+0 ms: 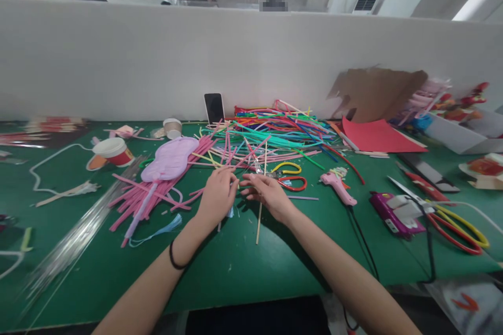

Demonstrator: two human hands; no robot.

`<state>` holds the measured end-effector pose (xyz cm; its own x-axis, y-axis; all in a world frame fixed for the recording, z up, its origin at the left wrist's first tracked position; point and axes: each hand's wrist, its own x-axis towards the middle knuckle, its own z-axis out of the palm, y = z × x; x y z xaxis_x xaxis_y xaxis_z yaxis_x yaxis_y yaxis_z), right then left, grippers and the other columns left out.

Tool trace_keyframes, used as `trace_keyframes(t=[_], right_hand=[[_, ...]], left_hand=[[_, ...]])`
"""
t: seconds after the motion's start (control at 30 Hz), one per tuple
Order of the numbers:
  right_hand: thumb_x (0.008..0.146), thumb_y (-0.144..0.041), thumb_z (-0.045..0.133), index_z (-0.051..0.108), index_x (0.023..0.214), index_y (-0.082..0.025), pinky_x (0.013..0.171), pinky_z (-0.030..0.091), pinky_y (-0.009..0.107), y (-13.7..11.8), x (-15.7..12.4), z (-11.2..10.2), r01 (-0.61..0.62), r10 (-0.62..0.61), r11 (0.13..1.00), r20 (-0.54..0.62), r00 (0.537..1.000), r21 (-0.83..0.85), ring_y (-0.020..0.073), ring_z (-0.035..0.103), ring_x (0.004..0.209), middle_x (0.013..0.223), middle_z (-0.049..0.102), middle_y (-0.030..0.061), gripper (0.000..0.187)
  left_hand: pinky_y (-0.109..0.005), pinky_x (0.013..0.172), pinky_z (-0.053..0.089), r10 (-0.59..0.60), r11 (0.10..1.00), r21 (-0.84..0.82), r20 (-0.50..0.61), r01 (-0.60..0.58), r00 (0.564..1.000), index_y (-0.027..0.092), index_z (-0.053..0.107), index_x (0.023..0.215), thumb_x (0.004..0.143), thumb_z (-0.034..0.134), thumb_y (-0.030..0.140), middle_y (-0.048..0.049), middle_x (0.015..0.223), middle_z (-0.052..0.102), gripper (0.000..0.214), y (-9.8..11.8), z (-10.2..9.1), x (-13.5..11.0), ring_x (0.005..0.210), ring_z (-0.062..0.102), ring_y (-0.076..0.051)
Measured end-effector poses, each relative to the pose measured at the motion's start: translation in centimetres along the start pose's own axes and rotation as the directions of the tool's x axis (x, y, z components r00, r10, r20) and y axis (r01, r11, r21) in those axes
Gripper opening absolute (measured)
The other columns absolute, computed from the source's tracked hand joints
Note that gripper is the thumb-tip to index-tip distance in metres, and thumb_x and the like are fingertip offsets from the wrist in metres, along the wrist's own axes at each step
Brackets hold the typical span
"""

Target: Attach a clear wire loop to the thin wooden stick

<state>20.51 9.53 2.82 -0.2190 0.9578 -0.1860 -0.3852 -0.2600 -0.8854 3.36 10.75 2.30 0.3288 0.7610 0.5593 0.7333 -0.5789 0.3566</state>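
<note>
The green bench (236, 282) spans the scene, with a heap of coloured stems (279, 136) at its far middle. Left of that, a bundle of pink stems (131, 203) carries a lilac fan-shaped piece (171, 159). In the middle, the left hand (220, 188) and right hand (269, 193) nearly meet, fingers bent; whether either holds anything, I cannot tell. A thin pale stick (259, 225) passes beneath the right hand, pointing near to far

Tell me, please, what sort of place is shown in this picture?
Probably a small craft workshop: a glue gun, scissors and a heap of what look like coloured pipe cleaners lie on one long green table.
</note>
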Motion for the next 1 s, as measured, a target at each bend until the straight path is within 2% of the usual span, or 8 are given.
trace_keyframes(t=[0.17, 0.3, 0.43, 0.57, 0.73, 0.9, 1.0], right_hand=[[0.073, -0.047, 0.079, 0.071, 0.101, -0.020, 0.051, 0.052, 0.020, -0.1, 0.6, -0.8, 0.143, -0.149, 0.984, -0.050, 0.988, -0.103, 0.0103, 0.066, 0.061, 0.088, 0.074, 0.0032, 0.040], [0.070, -0.049, 0.080, 0.072, 0.096, -0.020, 0.055, 0.051, 0.021, -0.4, 0.4, -1.0, 0.222, -0.230, 0.965, -0.042, 0.972, -0.142, 0.0116, 0.067, 0.065, 0.086, 0.073, 0.0021, 0.039], [0.071, -0.050, 0.078, 0.070, 0.087, -0.019, 0.049, 0.044, 0.019, -0.8, -0.1, -0.6, 0.228, -0.245, 0.958, -0.083, 0.966, -0.177, 0.0110, 0.065, 0.062, 0.085, 0.075, 0.0029, 0.036], [0.074, -0.049, 0.076, 0.070, 0.086, -0.019, 0.046, 0.040, 0.020, -1.2, -0.1, -0.6, 0.282, -0.306, 0.945, -0.142, 0.941, -0.168, 0.0102, 0.062, 0.056, 0.083, 0.076, 0.0036, 0.033], [0.077, -0.045, 0.075, 0.071, 0.087, -0.019, 0.046, 0.040, 0.021, -2.2, 0.1, -1.4, 0.428, -0.462, 0.885, -0.236, 0.855, -0.182, 0.0096, 0.060, 0.053, 0.081, 0.075, 0.0034, 0.028], [0.076, -0.042, 0.077, 0.070, 0.087, -0.018, 0.045, 0.040, 0.020, -3.8, 0.3, -3.2, 0.556, -0.581, 0.809, -0.402, 0.708, -0.191, 0.0075, 0.057, 0.050, 0.076, 0.073, 0.0009, 0.028], [0.073, -0.041, 0.078, 0.070, 0.088, -0.018, 0.047, 0.042, 0.020, -4.5, 0.6, -4.5, 0.586, -0.576, 0.794, -0.506, 0.642, -0.161, 0.0076, 0.059, 0.053, 0.077, 0.073, 0.0006, 0.029]], left_hand=[[-0.046, 0.099, 0.045, 0.073, 0.996, 0.054, -0.040, -0.071, 0.997, 0.018, 0.055, 0.090, 0.097, 0.047, 0.025, -0.0132, 0.109, 0.067, 0.012, 0.7, 0.6, -0.5, 0.111, 0.058, -0.028], [-0.044, 0.097, 0.045, 0.151, 0.988, 0.024, -0.023, -0.151, 0.988, 0.017, 0.055, 0.094, 0.099, 0.046, 0.026, -0.0116, 0.105, 0.067, 0.013, 0.6, 0.6, -0.6, 0.107, 0.059, -0.026], [-0.036, 0.076, 0.050, 0.101, 0.995, 0.009, 0.025, -0.102, 0.995, 0.018, 0.055, 0.096, 0.102, 0.038, 0.029, -0.0075, 0.087, 0.066, 0.022, 0.9, 0.8, -0.7, 0.081, 0.062, -0.022], [-0.035, 0.074, 0.050, 0.091, 0.996, 0.017, 0.057, -0.092, 0.994, 0.017, 0.055, 0.103, 0.102, 0.038, 0.029, -0.0076, 0.089, 0.068, 0.021, 1.2, 0.8, -0.7, 0.080, 0.064, -0.022], [-0.037, 0.078, 0.050, 0.131, 0.991, 0.019, 0.105, -0.134, 0.986, 0.017, 0.056, 0.102, 0.102, 0.038, 0.028, -0.0078, 0.091, 0.069, 0.021, 0.9, 0.7, -0.6, 0.084, 0.065, -0.023], [-0.038, 0.084, 0.050, 0.175, 0.985, -0.007, 0.106, -0.175, 0.979, 0.017, 0.058, 0.102, 0.101, 0.039, 0.027, -0.0082, 0.095, 0.070, 0.021, 0.4, 0.7, -0.5, 0.090, 0.065, -0.023], [-0.038, 0.086, 0.049, 0.185, 0.983, 0.002, 0.117, -0.186, 0.976, 0.018, 0.060, 0.101, 0.100, 0.041, 0.025, -0.0075, 0.095, 0.071, 0.020, 0.3, 0.6, -0.5, 0.090, 0.064, -0.023]])
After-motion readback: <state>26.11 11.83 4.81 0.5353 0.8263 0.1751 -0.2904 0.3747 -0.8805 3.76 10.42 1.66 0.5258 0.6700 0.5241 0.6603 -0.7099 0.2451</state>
